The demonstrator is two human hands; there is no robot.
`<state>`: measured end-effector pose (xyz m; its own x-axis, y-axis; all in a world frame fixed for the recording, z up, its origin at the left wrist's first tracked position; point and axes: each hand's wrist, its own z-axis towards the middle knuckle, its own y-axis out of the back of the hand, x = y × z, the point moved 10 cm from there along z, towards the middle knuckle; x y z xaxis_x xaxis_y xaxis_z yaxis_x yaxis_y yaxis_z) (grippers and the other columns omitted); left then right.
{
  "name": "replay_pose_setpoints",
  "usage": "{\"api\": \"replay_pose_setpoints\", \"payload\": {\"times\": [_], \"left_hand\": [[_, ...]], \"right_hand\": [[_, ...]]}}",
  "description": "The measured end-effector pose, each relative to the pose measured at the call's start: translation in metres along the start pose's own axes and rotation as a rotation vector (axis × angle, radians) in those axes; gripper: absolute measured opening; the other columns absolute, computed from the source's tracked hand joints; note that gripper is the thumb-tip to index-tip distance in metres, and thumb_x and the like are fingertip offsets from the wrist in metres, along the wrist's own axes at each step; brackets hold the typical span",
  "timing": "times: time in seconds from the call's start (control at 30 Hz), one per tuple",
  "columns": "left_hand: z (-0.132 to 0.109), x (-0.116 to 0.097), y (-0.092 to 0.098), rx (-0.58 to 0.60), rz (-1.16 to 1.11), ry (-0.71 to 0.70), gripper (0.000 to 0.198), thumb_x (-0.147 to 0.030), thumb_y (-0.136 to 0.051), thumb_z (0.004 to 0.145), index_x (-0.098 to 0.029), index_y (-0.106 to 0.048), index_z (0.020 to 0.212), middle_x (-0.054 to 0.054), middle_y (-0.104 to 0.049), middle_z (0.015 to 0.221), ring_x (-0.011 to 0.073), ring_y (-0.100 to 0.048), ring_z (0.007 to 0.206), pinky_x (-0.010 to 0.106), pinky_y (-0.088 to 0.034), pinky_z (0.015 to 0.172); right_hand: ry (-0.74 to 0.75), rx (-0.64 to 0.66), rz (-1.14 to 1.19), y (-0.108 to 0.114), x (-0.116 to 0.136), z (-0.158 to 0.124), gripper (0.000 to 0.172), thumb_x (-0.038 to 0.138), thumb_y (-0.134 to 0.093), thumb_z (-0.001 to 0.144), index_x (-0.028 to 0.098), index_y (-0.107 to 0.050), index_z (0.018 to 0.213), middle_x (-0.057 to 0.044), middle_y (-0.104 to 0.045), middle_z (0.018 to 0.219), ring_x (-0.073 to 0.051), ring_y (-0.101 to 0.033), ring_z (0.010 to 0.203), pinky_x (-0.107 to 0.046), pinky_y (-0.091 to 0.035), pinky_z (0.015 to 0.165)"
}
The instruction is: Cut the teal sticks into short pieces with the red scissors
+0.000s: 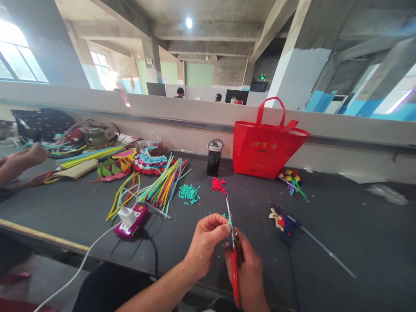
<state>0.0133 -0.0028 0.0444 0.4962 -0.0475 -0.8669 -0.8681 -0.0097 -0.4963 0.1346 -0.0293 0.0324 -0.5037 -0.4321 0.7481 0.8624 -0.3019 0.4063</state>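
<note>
My right hand (248,268) grips a pair of scissors (234,260) with red handles, blades pointing away from me. At the blades, my left hand (209,242) pinches with thumb and fingertips. A bit of a thin teal stick (229,220) shows at those fingertips; most of it is hidden. Beyond the hands lie a pile of short teal pieces (189,193) and a smaller pile of short red pieces (218,185). To their left is a fanned bundle of coloured sticks (164,184).
A purple power strip (131,223) with a white plug sits front left. Behind stand a dark cup (214,158) and a red bag (263,149). A glue gun (286,223) with a clear stick lies right. Another person's hand (27,160) is far left.
</note>
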Motion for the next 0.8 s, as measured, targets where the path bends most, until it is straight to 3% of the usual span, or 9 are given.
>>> {"api": "replay_pose_setpoints", "payload": {"times": [0.2,0.33,0.5,0.6,0.8], "left_hand": [[0.002,-0.008,0.002,-0.028,-0.005,-0.027,0.01,-0.019,-0.071,0.07,-0.015,-0.063,0.066,-0.002,-0.058,0.062,0.0109,-0.049,0.063,0.023,-0.038,0.067],[0.002,-0.01,0.006,-0.061,-0.003,-0.046,0.01,-0.019,-0.072,0.07,-0.016,-0.064,0.067,-0.003,-0.057,0.062,0.01,-0.047,0.063,0.022,-0.037,0.066],[-0.001,-0.003,0.005,-0.044,-0.056,-0.02,0.012,-0.023,-0.074,0.071,-0.016,-0.064,0.07,-0.002,-0.061,0.067,0.0111,-0.051,0.065,0.023,-0.039,0.065],[0.0,0.0,0.007,-0.037,-0.069,-0.006,0.01,-0.02,-0.072,0.071,-0.016,-0.063,0.069,-0.002,-0.058,0.065,0.0109,-0.049,0.065,0.022,-0.039,0.066],[0.004,-0.003,0.001,0.031,-0.196,0.016,0.014,-0.019,-0.067,0.074,-0.016,-0.06,0.063,-0.002,-0.053,0.059,0.0115,-0.048,0.063,0.024,-0.038,0.07]], "right_hand": [[-0.259,-0.023,0.139,0.009,-0.014,0.01,0.038,0.042,-0.058,0.081,0.014,-0.069,0.106,-0.008,-0.075,0.087,-0.021,-0.071,0.07,-0.028,-0.056,0.063],[-0.388,0.042,0.351,0.004,-0.013,0.01,0.043,0.047,-0.065,0.079,0.017,-0.069,0.109,-0.003,-0.07,0.073,-0.017,-0.065,0.059,-0.024,-0.051,0.052],[-0.484,0.071,0.474,-0.001,-0.015,0.007,0.052,0.052,-0.068,0.077,0.017,-0.065,0.115,-0.004,-0.071,0.079,-0.016,-0.063,0.058,-0.025,-0.051,0.052],[-0.405,0.089,0.386,-0.003,-0.016,0.01,0.047,0.046,-0.063,0.081,0.017,-0.063,0.117,-0.006,-0.072,0.085,-0.018,-0.066,0.063,-0.027,-0.053,0.056],[-0.06,-0.021,0.054,-0.001,-0.013,0.002,0.039,0.028,-0.057,0.079,0.017,-0.062,0.116,-0.01,-0.072,0.106,-0.024,-0.071,0.091,-0.034,-0.057,0.079]]}}
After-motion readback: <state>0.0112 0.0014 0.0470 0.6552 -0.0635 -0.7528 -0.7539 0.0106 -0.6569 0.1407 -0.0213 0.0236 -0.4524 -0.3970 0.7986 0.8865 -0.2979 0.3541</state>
